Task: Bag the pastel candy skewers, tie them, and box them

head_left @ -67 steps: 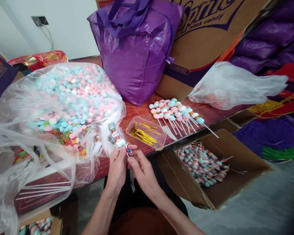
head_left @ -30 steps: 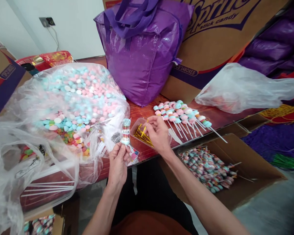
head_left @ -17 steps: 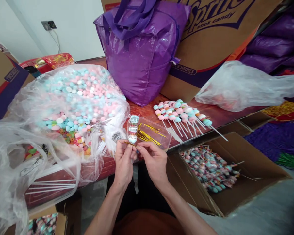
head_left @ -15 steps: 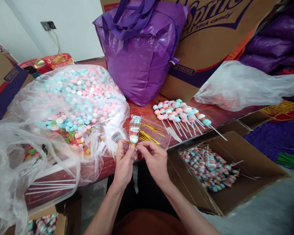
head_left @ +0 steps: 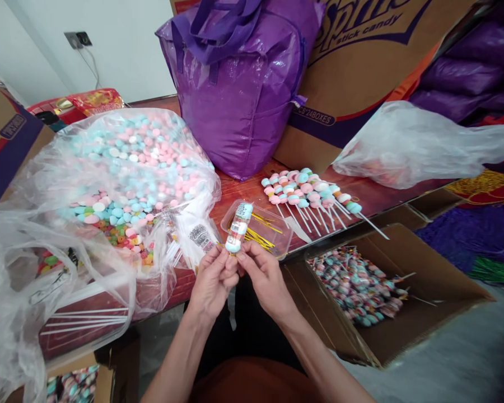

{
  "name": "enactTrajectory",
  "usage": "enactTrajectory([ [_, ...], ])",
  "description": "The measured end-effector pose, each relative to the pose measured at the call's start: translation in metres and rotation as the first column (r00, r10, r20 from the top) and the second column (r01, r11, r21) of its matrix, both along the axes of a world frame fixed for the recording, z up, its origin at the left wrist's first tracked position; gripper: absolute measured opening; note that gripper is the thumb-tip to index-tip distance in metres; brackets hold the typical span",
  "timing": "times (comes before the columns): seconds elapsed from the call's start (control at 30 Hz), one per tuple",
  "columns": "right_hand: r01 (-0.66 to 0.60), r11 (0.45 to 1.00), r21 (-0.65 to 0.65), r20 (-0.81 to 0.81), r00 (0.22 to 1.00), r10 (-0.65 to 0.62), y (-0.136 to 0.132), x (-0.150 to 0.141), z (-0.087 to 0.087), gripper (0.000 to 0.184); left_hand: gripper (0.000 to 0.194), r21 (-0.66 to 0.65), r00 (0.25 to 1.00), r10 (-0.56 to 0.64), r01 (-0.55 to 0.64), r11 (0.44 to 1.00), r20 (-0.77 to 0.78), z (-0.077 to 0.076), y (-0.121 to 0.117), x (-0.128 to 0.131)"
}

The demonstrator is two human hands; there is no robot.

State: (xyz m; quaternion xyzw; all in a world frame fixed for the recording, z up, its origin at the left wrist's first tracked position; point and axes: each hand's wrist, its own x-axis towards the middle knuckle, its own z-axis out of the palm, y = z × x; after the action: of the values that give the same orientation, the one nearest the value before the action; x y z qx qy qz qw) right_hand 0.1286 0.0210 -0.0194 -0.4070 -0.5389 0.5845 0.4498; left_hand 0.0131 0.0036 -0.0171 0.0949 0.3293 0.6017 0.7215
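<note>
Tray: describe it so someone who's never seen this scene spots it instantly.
Start from the big purple bag on the red table. In front of it is a shallow clear tray, partly hidden by a wrapped candy stick. The gold strips in it set it apart from the candy bag to its left and the piled sticks to its right.

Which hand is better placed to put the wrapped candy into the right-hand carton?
Likely the right hand: like the left hand, it is at the wrapped candy, but nearer the carton.
</note>
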Motion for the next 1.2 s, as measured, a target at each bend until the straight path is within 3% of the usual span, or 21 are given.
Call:
enactTrajectory([
  [0.13,-0.055,0.992,0.117,0.039,0.998,0.05,0.004,0.011,0.012,0.018,0.034,0.005,0.959,-0.193,0.196,0.981,0.207,0.01,-0.003,-0.009],
  [0.23,-0.132,0.97,0.205,0.14,0.985,0.105,0.009,0.016,0.016,0.019,0.041,0.014,0.951,-0.242,0.243,0.97,0.192,0.014,-0.004,-0.009],
  [0.3,-0.15,0.955,0.257,0.227,0.97,0.091,0.011,0.017,0.013,0.017,0.042,0.001,0.976,-0.205,0.205,0.979,0.072,0.013,-0.004,-0.004],
  [0.37,-0.128,0.94,0.316,0.311,0.95,0.025,0.01,0.015,0.006,0.013,0.039,0.01,0.99,-0.09,0.092,0.996,-0.104,0.011,-0.005,0.002],
  [0.43,-0.101,0.925,0.366,0.364,0.931,-0.042,0.008,0.013,0.0,0.011,0.032,0.061,0.961,0.025,-0.008,0.998,-0.275,0.008,-0.008,0.009],
  [0.53,-0.081,0.911,0.405,0.414,0.904,-0.104,0.005,0.013,-0.001,0.012,0.026,0.156,0.88,0.119,-0.052,0.986,-0.46,0.003,-0.015,0.016],
  [0.67,-0.123,0.906,0.406,0.473,0.876,-0.092,0.003,0.019,0.009,0.012,0.025,0.165,0.83,0.138,-0.056,0.985,-0.54,-0.002,-0.02,0.017],
  [0.77,-0.117,0.895,0.43,0.48,0.869,-0.117,0.0,0.019,0.01,0.016,0.029,0.102,0.887,0.133,-0.098,0.99,-0.442,-0.004,-0.015,0.014],
  [0.83,-0.078,0.843,0.532,0.453,0.867,-0.206,-0.001,0.017,0.006,0.017,0.03,0.007,0.957,0.109,-0.112,0.994,-0.268,-0.004,-0.008,0.01],
  [0.93,-0.078,0.701,0.708,0.404,0.86,-0.312,0.001,0.016,-0.001,0.023,0.035,-0.138,0.996,0.09,-0.091,0.986,-0.015,-0.004,0.0,0.004],
  [1.07,-0.169,0.518,0.838,0.413,0.818,-0.401,0.01,0.019,-0.007,0.027,0.035,-0.173,0.991,0.116,-0.104,0.98,0.066,-0.001,0.003,0.003],
  [1.2,-0.202,0.406,0.891,0.393,0.79,-0.471,0.015,0.02,-0.006,0.019,0.031,-0.159,0.987,0.119,-0.1,0.982,0.11,0.003,-0.002,0.008],
])
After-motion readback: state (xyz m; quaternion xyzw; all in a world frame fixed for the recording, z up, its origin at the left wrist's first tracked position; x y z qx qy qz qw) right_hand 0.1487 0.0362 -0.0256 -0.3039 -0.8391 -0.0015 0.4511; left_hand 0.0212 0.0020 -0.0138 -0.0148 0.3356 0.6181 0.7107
